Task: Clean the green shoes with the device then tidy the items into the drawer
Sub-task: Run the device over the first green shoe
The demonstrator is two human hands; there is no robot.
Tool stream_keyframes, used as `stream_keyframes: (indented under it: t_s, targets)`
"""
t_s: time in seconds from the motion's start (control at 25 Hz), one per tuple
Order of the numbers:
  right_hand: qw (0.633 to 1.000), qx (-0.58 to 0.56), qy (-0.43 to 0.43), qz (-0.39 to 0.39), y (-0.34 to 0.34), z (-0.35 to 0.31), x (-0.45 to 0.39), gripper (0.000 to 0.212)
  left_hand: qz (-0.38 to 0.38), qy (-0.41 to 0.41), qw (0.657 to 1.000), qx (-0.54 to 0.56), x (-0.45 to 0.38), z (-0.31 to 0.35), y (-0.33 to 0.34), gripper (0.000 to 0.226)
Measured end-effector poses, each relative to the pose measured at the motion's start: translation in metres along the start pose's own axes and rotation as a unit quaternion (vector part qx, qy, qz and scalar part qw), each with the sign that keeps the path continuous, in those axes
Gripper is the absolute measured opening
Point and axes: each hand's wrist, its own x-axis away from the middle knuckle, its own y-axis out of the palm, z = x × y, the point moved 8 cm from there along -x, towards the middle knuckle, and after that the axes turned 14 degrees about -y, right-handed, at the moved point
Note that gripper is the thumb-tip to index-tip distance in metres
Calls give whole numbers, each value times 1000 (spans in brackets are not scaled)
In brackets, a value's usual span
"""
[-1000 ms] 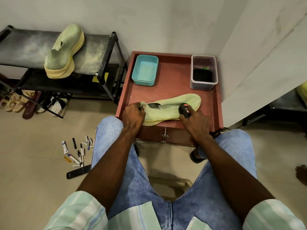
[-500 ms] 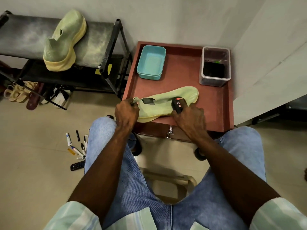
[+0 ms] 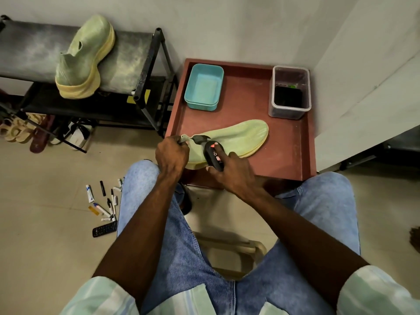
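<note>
A pale green shoe point(image 3: 241, 135) lies on its side on the red-brown cabinet top point(image 3: 286, 151), toe pointing right. My left hand point(image 3: 172, 153) pinches the shoe's heel collar at the left. My right hand point(image 3: 231, 171) holds a black cleaning device point(image 3: 213, 154) with a red button, pressed against the shoe near its opening. A second green shoe point(image 3: 84, 57) with a yellow sole rests on the dusty top shelf of the black rack point(image 3: 145, 71) at the left. The drawer front below the cabinet top is hidden by my arms.
A teal tub point(image 3: 204, 89) and a clear plastic box point(image 3: 289, 92) with something dark inside stand at the back of the cabinet top. Tubes, pens and a remote point(image 3: 104, 205) lie on the floor at the left. Sandals point(image 3: 25, 130) sit under the rack. A white wall panel point(image 3: 368, 92) stands at the right.
My right hand has slid the device leftward along the shoe, from near the toe toward the heel opening. My left hand keeps its hold on the heel. The camera view shifted slightly.
</note>
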Motion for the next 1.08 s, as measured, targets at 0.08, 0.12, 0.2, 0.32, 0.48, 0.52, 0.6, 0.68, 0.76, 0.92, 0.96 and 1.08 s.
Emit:
stream_keyframes:
  t_s: [0.08,0.12,0.2,0.32,0.48,0.52,0.6,0.68,0.76,0.92,0.96,1.08]
  targets:
    - [999,25,30,16,-11,24,4,71,-4,0,1000,5,0,-2,-2,30]
    - [996,41,73,32,-20,42,9,70,-6,0,1000,8,0,-2,-3,30]
    - [991,63,108,54,-26,52,16,70,-8,1,1000,11,1,-2,-5,29]
    - [995,74,-18,57,2,-1,10,76,-14,-5,1000,19,1,-3,-5,26]
    - [992,101,-19,70,-5,14,11,75,-22,-6,1000,22,0,-5,-3,27]
    - [992,95,19,80,-12,29,14,74,-28,-6,999,25,-1,-6,-3,28]
    - [993,69,28,88,-15,34,19,73,-38,-7,999,34,0,-5,-1,27]
    - [993,75,-65,68,2,5,15,74,-44,-15,998,46,-3,-6,-2,26]
    - [986,104,-121,50,12,-11,13,76,-54,-21,997,49,-4,-7,0,24]
    - [989,116,-21,85,-6,30,13,74,-79,-24,994,71,-8,-11,2,24]
    - [989,111,-18,97,-8,28,15,74,-91,-34,992,84,-10,-13,4,18]
    - [978,125,-139,94,5,-16,15,74,-142,-59,980,130,-15,-16,11,21]
